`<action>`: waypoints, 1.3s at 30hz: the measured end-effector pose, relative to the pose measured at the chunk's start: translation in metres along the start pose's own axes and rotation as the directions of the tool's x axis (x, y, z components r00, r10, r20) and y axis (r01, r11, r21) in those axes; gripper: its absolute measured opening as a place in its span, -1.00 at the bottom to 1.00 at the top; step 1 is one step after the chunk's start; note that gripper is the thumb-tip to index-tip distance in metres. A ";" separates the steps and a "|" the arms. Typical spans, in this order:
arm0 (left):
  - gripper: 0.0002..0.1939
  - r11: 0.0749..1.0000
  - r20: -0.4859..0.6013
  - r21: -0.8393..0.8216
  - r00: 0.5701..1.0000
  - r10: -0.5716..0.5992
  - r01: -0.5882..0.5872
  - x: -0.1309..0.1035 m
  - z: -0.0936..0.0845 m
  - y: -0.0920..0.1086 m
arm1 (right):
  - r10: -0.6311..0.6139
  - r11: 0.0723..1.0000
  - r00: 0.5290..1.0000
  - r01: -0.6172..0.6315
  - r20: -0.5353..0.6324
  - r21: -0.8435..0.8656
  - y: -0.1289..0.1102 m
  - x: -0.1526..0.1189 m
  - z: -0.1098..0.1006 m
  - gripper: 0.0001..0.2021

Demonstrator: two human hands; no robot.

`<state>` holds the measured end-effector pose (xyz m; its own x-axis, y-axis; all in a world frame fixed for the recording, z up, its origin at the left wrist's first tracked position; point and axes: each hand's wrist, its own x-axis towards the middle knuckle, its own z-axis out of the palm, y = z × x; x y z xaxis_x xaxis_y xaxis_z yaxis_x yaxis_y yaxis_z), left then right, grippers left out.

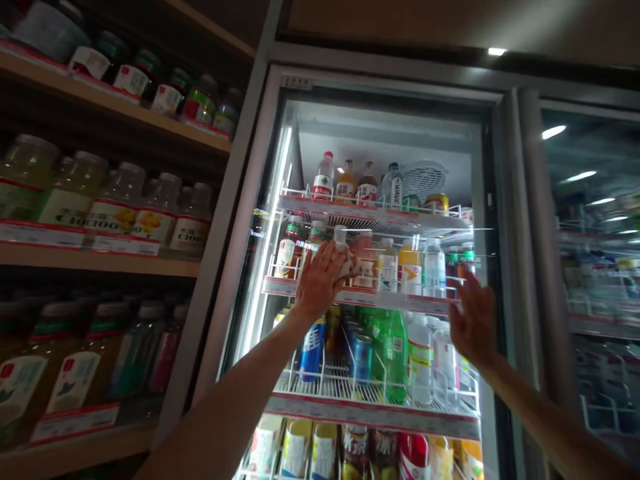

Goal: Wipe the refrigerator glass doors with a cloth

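My left hand (320,280) is raised to the glass door (380,157) of a lit drinks fridge. Its fingers press a pale, crumpled cloth (346,264) to the pane, partly hidden by the hand. To the right, my right hand (473,317) is held up near the door's right side, fingers apart and holding nothing; it is slightly blurred, and I cannot tell whether it touches the glass. Behind the pane, bottles such as an orange drink bottle (410,267) stand on wire shelves, between and around my hands.
Wooden shelves (100,247) with rows of bottled drinks stand close on the left. A metal door frame (515,267) divides this fridge from a second glass door (595,200) on the right. Green bottles (395,347) and blue cans (361,357) fill a lower fridge shelf.
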<state>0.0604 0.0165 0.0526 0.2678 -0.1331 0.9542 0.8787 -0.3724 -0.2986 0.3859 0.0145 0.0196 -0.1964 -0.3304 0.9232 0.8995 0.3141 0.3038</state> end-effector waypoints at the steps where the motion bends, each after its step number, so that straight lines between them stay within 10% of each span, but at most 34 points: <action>1: -0.48 1.000 -0.003 -0.011 1.000 0.022 -0.022 0.000 0.001 -0.001 | -0.078 0.990 0.996 0.071 0.052 0.120 -0.032 0.013 0.008 -0.51; 7: -0.19 0.987 -0.016 -0.095 0.991 0.130 -0.131 -0.020 -0.020 -0.033 | -0.074 0.983 0.948 0.017 0.308 0.185 -0.172 0.069 0.071 -0.50; 12: -0.49 0.995 -0.178 0.008 0.979 -0.096 0.099 -0.041 -0.030 -0.061 | 0.021 1.000 0.948 -0.024 0.318 0.005 -0.195 0.074 0.092 -0.50; 17: -0.54 0.991 -0.102 0.057 0.988 -0.114 0.120 -0.039 -0.025 -0.055 | -0.283 0.957 0.903 0.246 0.323 0.151 -0.210 0.080 0.102 -0.56; 23: -0.54 0.989 -0.095 0.047 0.986 -0.133 0.138 -0.040 -0.029 -0.052 | -0.292 0.954 0.916 0.257 0.276 0.157 -0.140 0.071 0.081 -0.72; 29: -0.49 0.987 -0.101 0.082 0.987 -0.126 0.135 -0.041 -0.026 -0.048 | 0.209 0.978 0.978 -0.209 -0.008 -0.024 0.006 0.052 0.017 -0.64; 36: -0.49 0.985 -0.051 0.056 0.986 -0.160 0.163 -0.041 -0.030 -0.048 | 0.165 0.980 0.981 -0.151 0.103 -0.127 -0.074 0.051 0.046 -0.61; 39: -0.49 0.983 -0.057 0.080 0.985 -0.162 0.166 -0.046 -0.031 -0.049 | 0.124 0.982 0.984 -0.104 0.128 -0.157 -0.052 0.037 0.032 -0.69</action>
<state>-0.0073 0.0119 0.0230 0.0988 -0.1232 0.9874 0.9397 -0.3150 -0.1333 0.3187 0.0145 0.0459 -0.1314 -0.1726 0.9762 0.9650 0.2033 0.1659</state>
